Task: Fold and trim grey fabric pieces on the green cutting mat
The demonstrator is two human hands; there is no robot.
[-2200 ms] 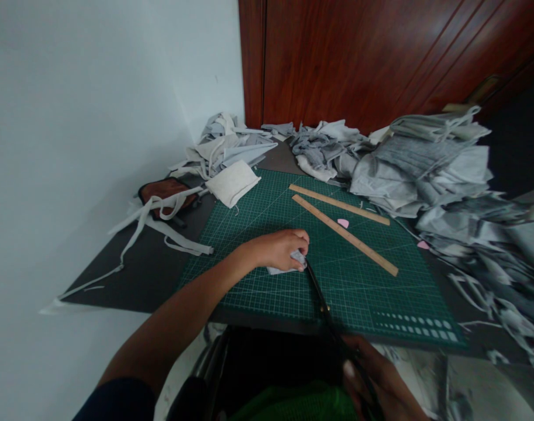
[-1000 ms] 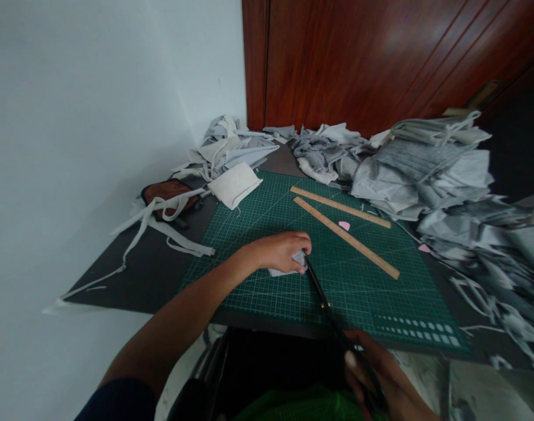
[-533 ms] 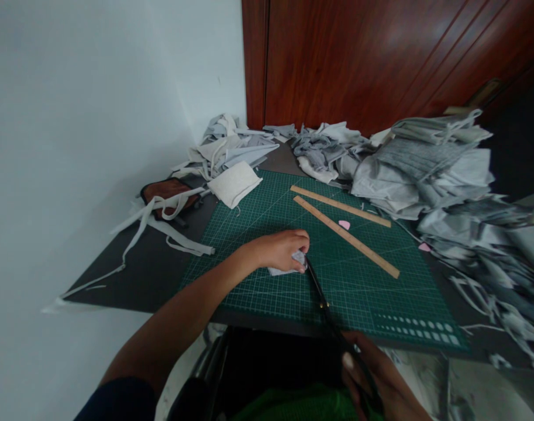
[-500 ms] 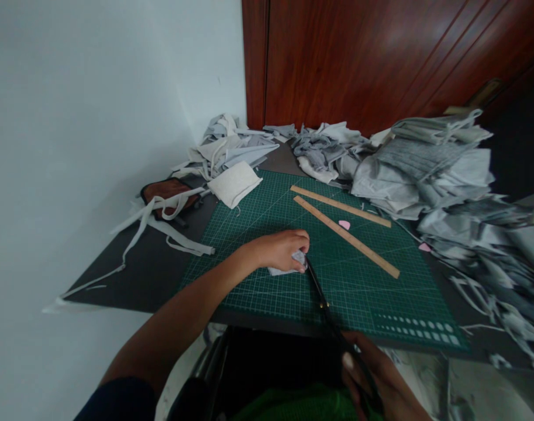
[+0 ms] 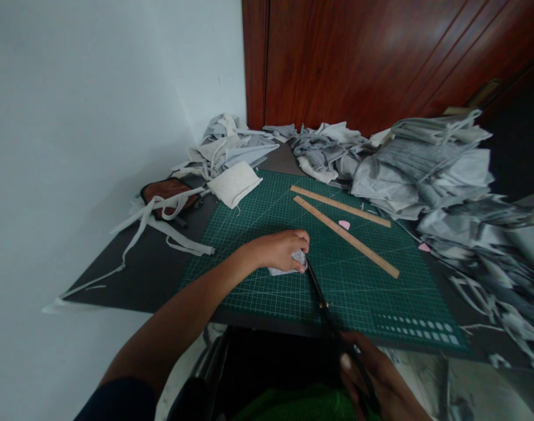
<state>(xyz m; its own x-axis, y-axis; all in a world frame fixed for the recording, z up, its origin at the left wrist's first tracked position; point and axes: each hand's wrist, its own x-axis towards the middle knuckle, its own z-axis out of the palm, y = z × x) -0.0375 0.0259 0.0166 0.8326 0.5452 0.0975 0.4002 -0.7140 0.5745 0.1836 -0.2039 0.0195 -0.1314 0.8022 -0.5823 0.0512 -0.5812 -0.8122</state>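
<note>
My left hand [image 5: 288, 248] is closed on a small light grey piece of fabric [image 5: 299, 256], pressing it down on the green cutting mat [image 5: 258, 298]. Part of the fabric lies hidden beneath the fingers. My right hand [image 5: 372, 374], at the front edge of the table, grips the handles of long black scissors [image 5: 323, 304]. Their blades point up and left, and the tips touch or nearly touch the right edge of the fabric. The blades look closed together.
Two wooden rulers [image 5: 345, 237] and a pink chalk piece [image 5: 344, 224] lie right of my left hand. Grey fabric heaps [image 5: 407, 169] stand at the back and right. Left are a white fabric square [image 5: 235, 183], fabric strips [image 5: 183, 241] and a brown pouch-like item [image 5: 168, 192].
</note>
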